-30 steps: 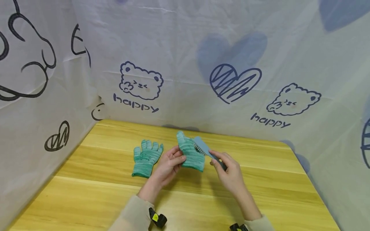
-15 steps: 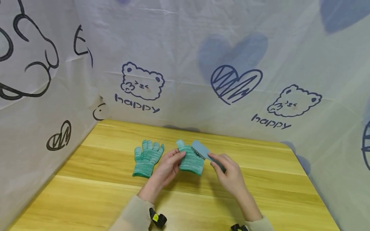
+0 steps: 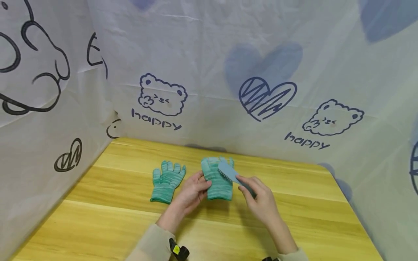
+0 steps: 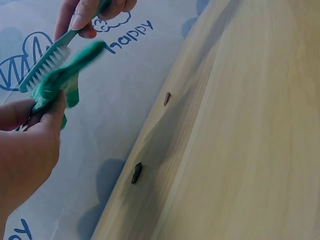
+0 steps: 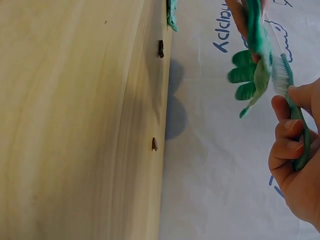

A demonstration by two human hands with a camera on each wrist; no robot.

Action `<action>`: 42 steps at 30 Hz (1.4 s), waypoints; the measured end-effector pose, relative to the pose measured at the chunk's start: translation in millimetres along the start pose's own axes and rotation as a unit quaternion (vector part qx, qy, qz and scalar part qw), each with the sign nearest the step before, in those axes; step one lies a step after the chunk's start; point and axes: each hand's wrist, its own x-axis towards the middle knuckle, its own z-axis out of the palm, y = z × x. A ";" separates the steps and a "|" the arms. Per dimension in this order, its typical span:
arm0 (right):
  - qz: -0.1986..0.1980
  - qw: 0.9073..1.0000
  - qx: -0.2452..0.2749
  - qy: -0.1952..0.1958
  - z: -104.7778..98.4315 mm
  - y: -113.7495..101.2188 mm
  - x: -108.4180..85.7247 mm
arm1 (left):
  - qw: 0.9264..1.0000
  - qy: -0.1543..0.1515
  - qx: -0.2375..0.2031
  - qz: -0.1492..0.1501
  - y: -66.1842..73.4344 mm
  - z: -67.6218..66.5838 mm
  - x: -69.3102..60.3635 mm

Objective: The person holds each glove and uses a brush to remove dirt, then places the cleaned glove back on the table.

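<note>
- The held glove [image 3: 219, 188], green and striped, is kept clear of the counter [image 3: 98, 221] at one side by the left hand [image 3: 192, 191], its edge pinched between thumb and fingers.
- The brush [image 3: 228, 171] is gripped by the handle in the right hand [image 3: 262, 197], fingers curled round it, to the right of the held glove.
- The bristles [image 5: 281, 75] are turned toward the held glove and appear to be laid against its surface; exact contact is blurred in the right wrist view.
- The second glove [image 3: 166, 183] is laid flat on the counter, left of the held glove and touched by neither hand.
- Brushing of the held glove is judged to be under way and unfinished; how much has been covered cannot be told.
- Whether the second glove has been brushed or is left to do is not shown.
</note>
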 end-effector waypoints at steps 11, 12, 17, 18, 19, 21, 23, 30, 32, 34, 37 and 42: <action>0.020 1.000 0.000 -0.010 0.8 2.8 -2.4 | 0.999 -0.005 -0.046 -0.020 0.4 -0.3 -2.3; 0.023 1.000 0.003 -0.010 0.5 3.5 -2.6 | 0.999 -0.005 -0.049 -0.019 0.7 -0.5 -2.5; 0.031 0.999 0.011 -0.002 -2.9 5.4 -1.7 | 0.999 -0.007 -0.042 -0.017 1.0 -2.5 -3.0; 0.031 0.999 0.014 0.002 -3.8 5.4 -1.3 | 0.999 -0.005 -0.041 -0.017 0.9 -3.0 -3.1; 0.034 0.999 0.016 0.007 -4.7 5.2 -0.7 | 0.999 -0.004 -0.040 -0.016 0.8 -3.4 -3.1; 0.039 0.999 0.022 0.015 -6.4 4.7 0.4 | 0.999 -0.001 -0.039 -0.015 1.2 -3.8 -3.3; 0.042 0.999 0.029 0.018 -7.9 4.1 1.3 | 0.999 0.000 -0.036 -0.014 1.6 -4.0 -3.4; 0.041 0.999 0.031 -0.011 -6.8 4.7 1.0 | 0.999 -0.007 -0.039 -0.011 4.7 -3.5 -4.4; 0.042 0.999 0.027 -0.013 -5.4 6.1 0.4 | 0.999 -0.004 -0.043 -0.007 6.1 -3.9 -5.1; 0.046 0.999 0.022 -0.007 -4.5 7.5 -0.5 | 0.999 -0.002 -0.045 -0.002 7.2 -4.8 -5.5; 0.051 0.999 0.017 0.005 -4.9 9.1 -1.4 | 0.999 -0.002 -0.042 0.004 8.2 -6.1 -5.5; 0.053 0.998 0.015 0.022 -6.6 9.0 -1.0 | 0.999 -0.002 -0.042 0.007 7.9 -7.8 -4.0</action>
